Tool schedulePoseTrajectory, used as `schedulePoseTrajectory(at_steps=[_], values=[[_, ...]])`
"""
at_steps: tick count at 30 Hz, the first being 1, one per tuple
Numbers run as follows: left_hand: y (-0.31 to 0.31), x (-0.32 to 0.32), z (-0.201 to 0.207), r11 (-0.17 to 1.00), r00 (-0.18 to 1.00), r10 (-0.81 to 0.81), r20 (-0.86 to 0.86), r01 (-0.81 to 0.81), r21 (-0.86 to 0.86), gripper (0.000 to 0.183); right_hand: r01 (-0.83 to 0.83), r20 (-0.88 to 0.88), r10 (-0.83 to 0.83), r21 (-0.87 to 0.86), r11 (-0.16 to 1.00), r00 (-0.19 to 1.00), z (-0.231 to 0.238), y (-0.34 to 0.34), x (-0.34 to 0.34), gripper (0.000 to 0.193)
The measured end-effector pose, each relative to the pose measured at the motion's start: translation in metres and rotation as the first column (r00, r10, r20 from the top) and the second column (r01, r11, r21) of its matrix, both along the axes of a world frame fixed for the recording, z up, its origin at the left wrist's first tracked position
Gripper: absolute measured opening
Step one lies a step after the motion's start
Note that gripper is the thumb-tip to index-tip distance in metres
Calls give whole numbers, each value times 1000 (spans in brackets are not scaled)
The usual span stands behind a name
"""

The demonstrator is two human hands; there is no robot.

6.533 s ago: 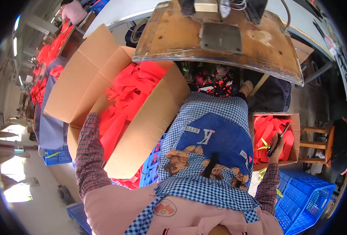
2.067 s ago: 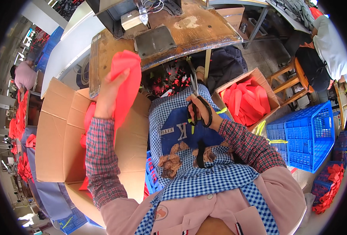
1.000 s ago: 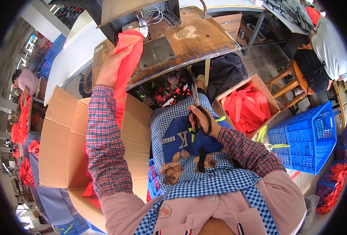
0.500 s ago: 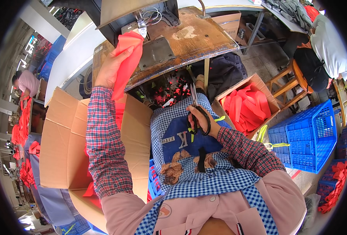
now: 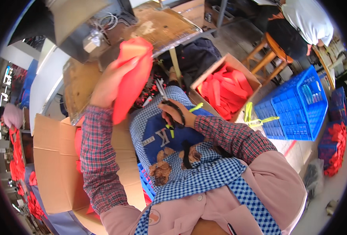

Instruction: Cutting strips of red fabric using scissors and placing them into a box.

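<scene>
My left hand (image 5: 107, 85) is raised at the left, gripping a folded piece of red fabric (image 5: 133, 74) that hangs down past my wrist. The hand and cloth are blurred by motion. Over my lap, my right hand (image 5: 174, 113) holds scissors (image 5: 161, 91) by their black handles, blades pointing up and away from me. Beneath them lies my blue checked apron (image 5: 169, 188). Beyond the cloth sits a machine (image 5: 93, 41) on a worn wooden table (image 5: 154, 25), with a gap between the fabric and the machine.
An open cardboard box (image 5: 52, 156) stands at my left. A smaller box (image 5: 197, 84) at the right is full of red fabric pieces (image 5: 226, 88). Farther right are a blue crate (image 5: 287, 113) and a wooden stool (image 5: 273, 47) with a person seated on it.
My view has turned, shifting the surroundings. My left hand has drawn the red fabric away from the machine, toward me. The scissors stay in my right hand over my lap.
</scene>
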State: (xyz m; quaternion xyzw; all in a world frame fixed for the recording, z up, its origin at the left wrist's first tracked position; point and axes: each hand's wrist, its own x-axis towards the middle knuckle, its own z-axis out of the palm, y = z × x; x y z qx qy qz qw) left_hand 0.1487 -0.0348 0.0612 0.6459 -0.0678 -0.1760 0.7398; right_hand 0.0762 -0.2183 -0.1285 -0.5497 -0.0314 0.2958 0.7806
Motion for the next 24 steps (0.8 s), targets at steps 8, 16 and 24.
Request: schedulePoseTrajectory(at_steps=[8, 16, 24], values=[[-71, -7, -16, 937, 837, -210, 506, 24, 349, 55, -6, -8, 6, -20, 1000, 1000, -9, 6, -10, 27], [174, -108, -57, 515, 844, 175, 507, -517, 684, 27, 39, -28, -39, 5, 999, 999, 0, -7, -6, 24], [375, -239, -202, 302, 866, 497, 45, -222, 927, 53, -2, -52, 2, -14, 1000, 999, -3, -1, 2, 27]])
